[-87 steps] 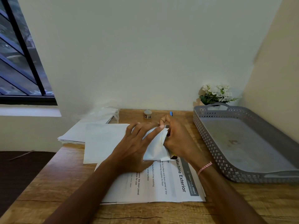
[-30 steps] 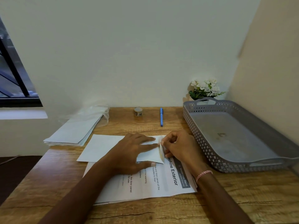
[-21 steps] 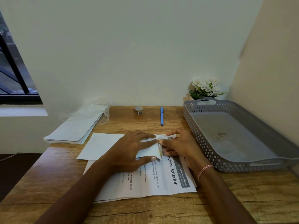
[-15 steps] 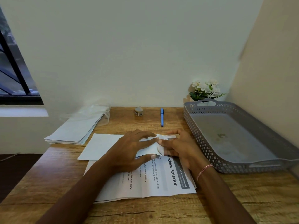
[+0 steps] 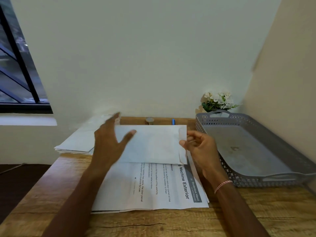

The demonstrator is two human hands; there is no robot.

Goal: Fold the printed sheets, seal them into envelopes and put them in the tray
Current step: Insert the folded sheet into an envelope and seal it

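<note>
A white envelope [image 5: 153, 144] is lifted off the desk, held level above the printed sheets [image 5: 153, 187]. My right hand [image 5: 200, 151] pinches its right end, where the flap lies folded down. My left hand [image 5: 109, 144] is at its left end with fingers spread; the thumb lies over the front and the fingers reach behind, blurred. The grey perforated tray [image 5: 222, 120] stands to the right with nothing in it.
A stack of envelopes [image 5: 75, 144] lies at the back left under a clear wrapper. A small jar [image 5: 149, 120] and a blue pen [image 5: 173, 121] sit by the wall. White flowers [image 5: 217, 101] stand behind the tray. The wooden desk [image 5: 171, 223] ends at the left.
The envelope lay flat on the desk while my hands pressed its right-end flap. Now both hands have lifted it clear of the desk and the flap lies folded down.
</note>
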